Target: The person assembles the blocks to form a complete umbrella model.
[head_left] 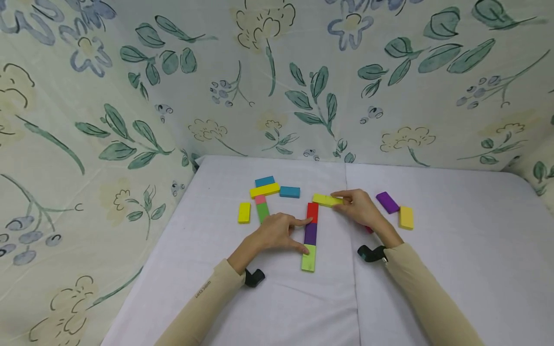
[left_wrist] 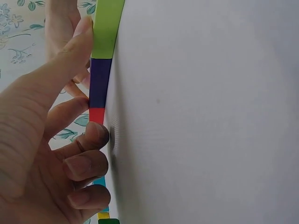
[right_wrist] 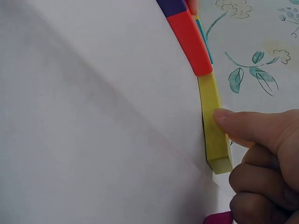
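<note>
Red [head_left: 312, 211], purple [head_left: 310, 234] and lime-green [head_left: 308, 262] blocks lie end to end in a straight row on the white cloth. My left hand [head_left: 279, 233] touches this row from its left side, the index finger at the red block and the thumb at the lime-green one. A yellow block [head_left: 325, 200] lies crosswise by the red block's far end. Its right part is pinched between the thumb and index finger of my right hand [head_left: 358, 207]. In the right wrist view the yellow block [right_wrist: 215, 126] appears to meet the red block [right_wrist: 190, 42].
Left of the row, blue [head_left: 265, 181], yellow [head_left: 265, 190], pink [head_left: 259, 199] and green [head_left: 262, 211] blocks form a cluster, with another blue block [head_left: 290, 192] beside it. A separate yellow block [head_left: 244, 213] lies further left. Purple [head_left: 387, 202] and orange-yellow [head_left: 406, 217] blocks lie right.
</note>
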### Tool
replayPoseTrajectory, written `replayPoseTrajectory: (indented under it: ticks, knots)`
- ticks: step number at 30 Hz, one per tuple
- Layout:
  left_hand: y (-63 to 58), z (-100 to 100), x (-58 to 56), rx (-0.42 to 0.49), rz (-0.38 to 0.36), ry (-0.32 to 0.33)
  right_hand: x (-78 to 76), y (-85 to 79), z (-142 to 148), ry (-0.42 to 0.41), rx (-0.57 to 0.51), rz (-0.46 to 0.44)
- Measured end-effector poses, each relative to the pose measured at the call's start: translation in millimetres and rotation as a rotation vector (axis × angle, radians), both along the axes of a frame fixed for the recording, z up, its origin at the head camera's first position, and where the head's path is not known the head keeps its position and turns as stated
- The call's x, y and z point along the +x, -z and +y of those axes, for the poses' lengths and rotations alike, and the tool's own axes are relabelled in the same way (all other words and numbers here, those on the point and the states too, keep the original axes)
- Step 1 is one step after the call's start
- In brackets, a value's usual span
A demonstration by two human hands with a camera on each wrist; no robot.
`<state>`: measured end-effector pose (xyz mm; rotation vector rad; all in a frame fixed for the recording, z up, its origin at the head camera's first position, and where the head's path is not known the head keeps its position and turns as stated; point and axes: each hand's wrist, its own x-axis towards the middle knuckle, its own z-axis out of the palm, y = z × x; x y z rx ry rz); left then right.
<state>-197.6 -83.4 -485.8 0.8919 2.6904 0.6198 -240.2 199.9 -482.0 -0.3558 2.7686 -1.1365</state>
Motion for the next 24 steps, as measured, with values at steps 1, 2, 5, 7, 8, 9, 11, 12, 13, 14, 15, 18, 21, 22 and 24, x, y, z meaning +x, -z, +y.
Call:
replayPoseTrajectory:
  ticks: [1, 2, 5, 7, 8, 9, 11, 12, 13, 14, 15, 18, 21, 22, 24]
  knots:
    - [0.0, -0.1, 0.1, 0.002, -0.002, -0.002, -0.1, 0.2, -0.5, 0.005, 0.0, 0.005]
    - [0.2, -0.2, 0.0, 0.002, -0.002, -0.003, -0.2, 0.2, -1.1, 0.006, -0.002, 0.01]
    - [0.4, -0.3, -0.4, 0.003, 0.003, -0.003, -0.7, 1.6, -2.3, -0.002, 0.003, 0.018]
    - [0.3, -0.3, -0.4, 0.002, 0.006, -0.002, -1.0, 2.4, -3.2, -0.007, 0.008, 0.018]
    - [0.2, -0.3, -0.4, 0.0, 0.008, 0.0, -1.0, 2.9, -3.6, -0.009, 0.012, 0.018]
    - [-0.1, -0.2, -0.3, -0.002, 0.01, 0.001, -1.0, 3.4, -4.0, -0.01, 0.016, 0.017]
    - [-0.7, -0.1, 0.2, -0.004, 0.011, 0.001, -0.9, 4.3, -4.6, -0.006, 0.024, 0.014]
    - [-1.1, 0.1, 0.6, -0.006, 0.009, -0.001, -0.9, 4.5, -4.7, -0.009, 0.027, 0.014]
    - [-1.5, 0.3, 1.0, -0.009, 0.01, 0.0, -0.7, 4.6, -4.7, -0.013, 0.03, 0.014]
    - [-1.9, 0.6, 1.5, -0.008, 0.009, 0.001, -0.5, 4.6, -4.6, -0.017, 0.029, 0.014]
    - [-2.3, 1.0, 2.0, -0.008, 0.01, 0.002, -0.1, 4.3, -4.5, -0.019, 0.029, 0.012]
    - [-2.8, 2.2, 3.2, -0.011, 0.01, 0.007, 1.2, 2.6, -3.4, -0.028, 0.03, 0.011]
    - [-2.5, 3.1, 3.8, -0.014, 0.013, 0.008, 2.7, 1.9, -1.5, -0.021, 0.035, 0.009]
    - [-2.2, 3.2, 3.9, -0.016, 0.013, 0.007, 2.7, 1.9, -0.8, -0.019, 0.037, 0.009]
    - [-1.7, 3.1, 4.0, -0.02, 0.012, 0.005, 2.9, 2.6, 0.7, -0.02, 0.041, 0.009]
